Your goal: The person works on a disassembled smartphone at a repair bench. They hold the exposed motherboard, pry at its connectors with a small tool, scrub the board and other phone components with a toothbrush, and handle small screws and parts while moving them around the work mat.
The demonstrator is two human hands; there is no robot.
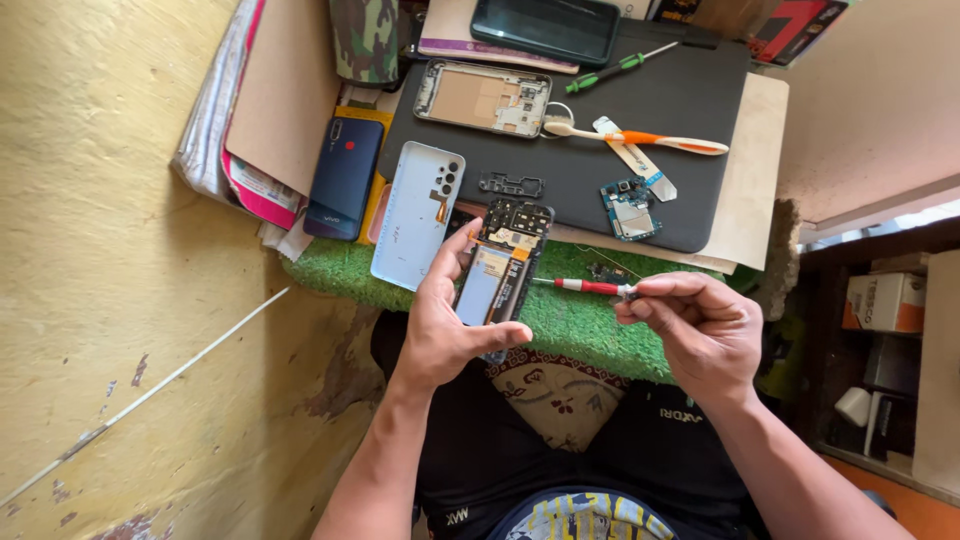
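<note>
Dead centre, the opened phone (500, 265) stands tilted with its back cover off, battery and dark upper board exposed, over the green mat (590, 325). The left hand (450, 330) cradles it from seven o'clock, thumb across the lower edge, fingers (452, 255) wrapped up its left side and pressed against the frame. At three o'clock of the phone, the red-handled screwdriver (585, 287) lies level, tip pointing at the phone's right edge, just short of it or touching, hard to tell. The right hand (700, 330) pinches the driver's rear end between thumb and fingertips, fingers curled tight together.

Moving outward: at ten o'clock, the pale blue back cover (415, 212) lies just beside the phone, and a dark blue phone (343, 178) rests beyond it. At twelve, on the black surface (690, 100), a small black bracket (511, 184); at one o'clock a blue circuit board (629, 208). Farther up, a bare phone frame (483, 98), an orange-and-white toothbrush (640, 138), a green-handled screwdriver (620, 67), and a dark-screened phone (545, 28) at the top.
</note>
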